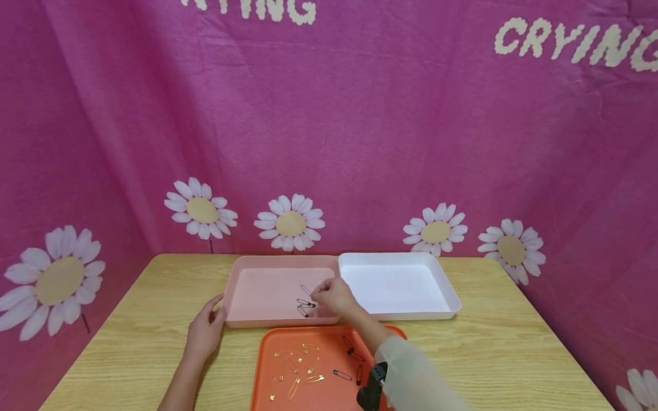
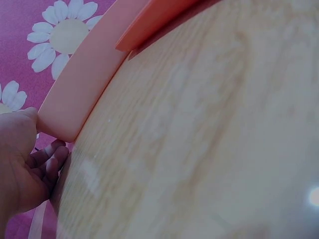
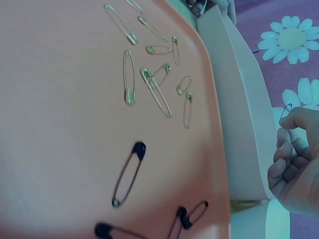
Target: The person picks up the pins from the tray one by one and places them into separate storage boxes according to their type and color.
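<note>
In the head view my right hand (image 1: pixel 333 295) is over the right part of the pink tray (image 1: pixel 257 291). Its thumb and forefinger pinch a thin, dark safety pin (image 3: pixel 285 113), seen at the fingertips in the right wrist view. Black safety pins (image 1: pixel 303 311) lie in the pink tray just below that hand. My left hand (image 1: pixel 204 334) touches the outer left side of the same tray near its front corner, fingers loosely bent. Nearer to me, an orange tray (image 1: pixel 259 365) bears several gold safety pins (image 1: pixel 294 389) on its left and several black safety pins (image 1: pixel 341 375) on its right.
A white tray (image 1: pixel 396 285) stands directly right of the pink one. All three trays are on a wooden table (image 1: pixel 128 342). Behind it hangs a pink cloth (image 1: pixel 329 142) with daisies. The right forearm, with a black device (image 1: pixel 371 388) on it, crosses the orange tray's right side.
</note>
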`<move>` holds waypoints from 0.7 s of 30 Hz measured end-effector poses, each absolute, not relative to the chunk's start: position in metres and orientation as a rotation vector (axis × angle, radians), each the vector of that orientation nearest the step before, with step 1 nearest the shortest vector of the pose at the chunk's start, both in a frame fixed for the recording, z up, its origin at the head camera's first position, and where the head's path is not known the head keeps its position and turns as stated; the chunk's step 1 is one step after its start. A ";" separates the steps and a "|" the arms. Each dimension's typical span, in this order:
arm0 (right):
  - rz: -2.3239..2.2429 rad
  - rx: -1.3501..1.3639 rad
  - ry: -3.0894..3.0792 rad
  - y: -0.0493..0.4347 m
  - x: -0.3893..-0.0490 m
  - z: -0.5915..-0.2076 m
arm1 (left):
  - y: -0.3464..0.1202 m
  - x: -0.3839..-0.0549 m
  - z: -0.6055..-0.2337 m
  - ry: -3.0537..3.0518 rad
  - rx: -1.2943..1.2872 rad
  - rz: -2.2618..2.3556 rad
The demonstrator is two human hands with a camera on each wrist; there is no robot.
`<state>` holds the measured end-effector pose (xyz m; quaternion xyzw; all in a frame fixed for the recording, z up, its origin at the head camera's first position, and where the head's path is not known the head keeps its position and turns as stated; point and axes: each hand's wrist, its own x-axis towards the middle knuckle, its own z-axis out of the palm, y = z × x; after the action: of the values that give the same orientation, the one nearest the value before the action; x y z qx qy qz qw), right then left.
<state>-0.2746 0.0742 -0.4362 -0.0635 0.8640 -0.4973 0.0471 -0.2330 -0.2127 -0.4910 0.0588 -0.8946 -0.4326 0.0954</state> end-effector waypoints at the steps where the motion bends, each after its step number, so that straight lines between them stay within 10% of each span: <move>1: -1.517 -0.201 2.642 0.072 -0.275 -0.437 | -0.213 -0.233 -0.492 -2.651 0.178 -1.286; 21: -1.445 -0.031 2.637 0.047 -0.282 -0.447 | -0.213 -0.235 -0.493 -2.657 0.218 -1.322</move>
<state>-0.2822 0.0470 -0.4471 -0.0103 0.8749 -0.4795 0.0671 -0.2346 -0.2132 -0.4929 0.0728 -0.8898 -0.4428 0.0828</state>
